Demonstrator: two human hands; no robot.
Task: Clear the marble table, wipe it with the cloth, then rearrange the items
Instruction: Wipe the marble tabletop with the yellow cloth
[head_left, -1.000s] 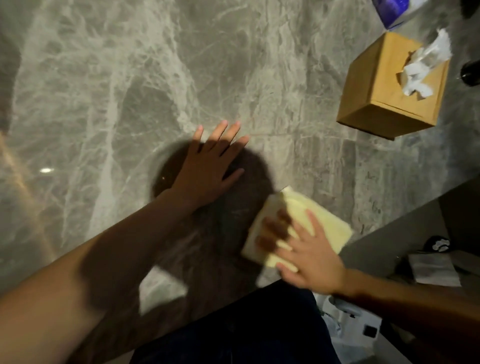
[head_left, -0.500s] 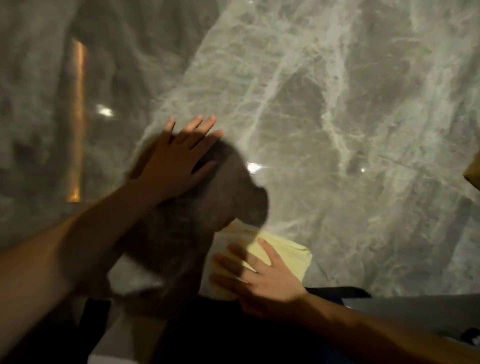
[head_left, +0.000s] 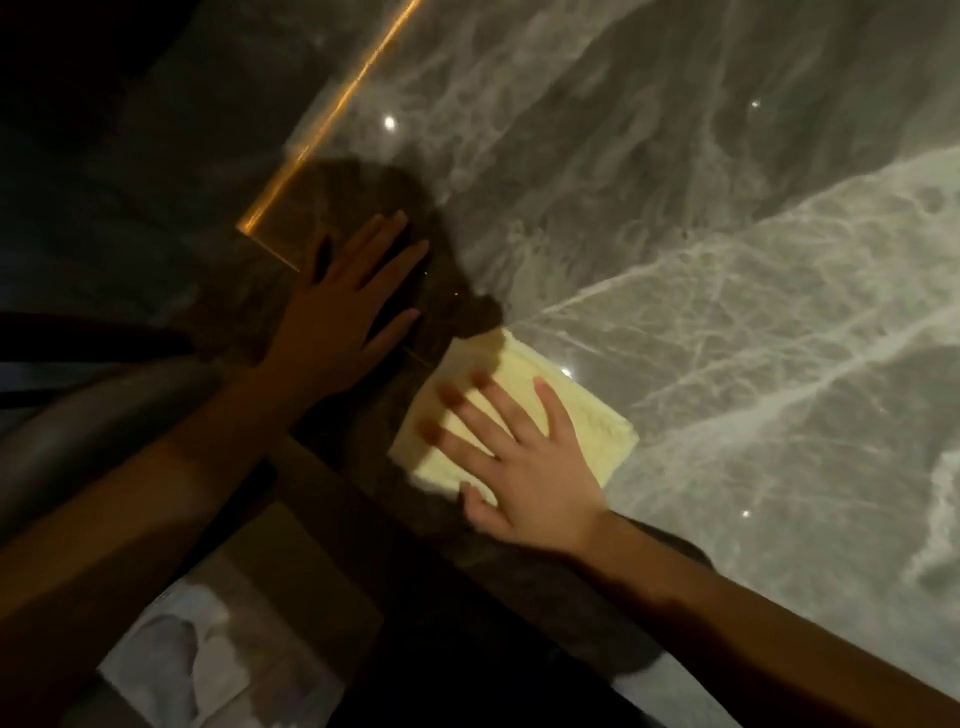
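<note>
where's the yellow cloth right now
In the head view, the yellow cloth lies on the marble table near its front edge, low centre, pressed flat under the right hand and just right of the left hand.

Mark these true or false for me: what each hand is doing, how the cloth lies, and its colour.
1. The right hand lies flat on the cloth, fingers spread. True.
2. The cloth is bunched up in a fist. False: it lies folded flat on the table.
3. The left hand rests flat on the bare table, apart from the cloth. True.
4. The left hand holds a tissue box. False: it holds nothing.
5. The cloth is blue. False: it is pale yellow.
</note>
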